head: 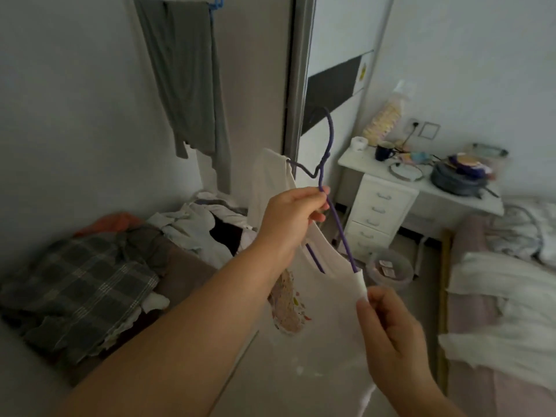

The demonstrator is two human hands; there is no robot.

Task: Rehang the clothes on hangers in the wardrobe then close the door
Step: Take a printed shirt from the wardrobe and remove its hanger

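Observation:
My left hand [290, 219] grips a purple wire hanger [331, 139] just below its hook, holding it tilted in front of me. A white sleeveless top with a printed front [319, 320] is threaded on the hanger. My right hand [391, 329] pinches the top's shoulder strap at the hanger's lower right end. Inside the open wardrobe, a grey garment [186, 79] hangs from a blue hanger [218, 3] at the upper left. A heap of loose clothes [90, 281], among them a grey checked piece and some white ones, lies on the wardrobe's lower shelf.
The wardrobe's sliding door edge [296, 85] stands upright behind the hanger. A white desk with drawers [382, 206], cluttered with a mug, plates and a pan, is at the right. A small bin [389, 267] sits on the floor. A bed with white bedding [505, 296] fills the right side.

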